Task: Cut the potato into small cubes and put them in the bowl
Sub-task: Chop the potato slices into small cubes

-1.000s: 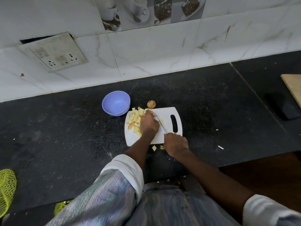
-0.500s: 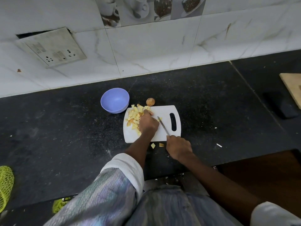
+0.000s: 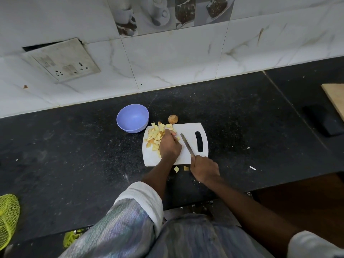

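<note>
A white cutting board (image 3: 188, 128) lies on the black counter. Several pale yellow potato cubes (image 3: 154, 134) are piled on its left part. My left hand (image 3: 170, 146) sits on the pile's right side, fingers curled down over some pieces and hiding them. My right hand (image 3: 204, 168) grips the handle of a knife (image 3: 187, 144) at the board's near edge. The blade points up-left over the bare board, apart from the left hand. An empty lilac bowl (image 3: 130, 128) stands just left of the board's far corner. Two stray cubes (image 3: 176, 169) lie on the counter before the board.
A brown potato end (image 3: 173, 119) sits behind the board. At the right are a wooden board (image 3: 335, 97) and a dark flat object (image 3: 323, 121). Yellow-green mesh (image 3: 7, 218) hangs at the left below the counter's front edge. A socket plate (image 3: 61, 60) is on the tiled wall.
The knife has drawn away from my left hand to the right; its blade now lies over bare board. My left hand has stayed on the cubes.
</note>
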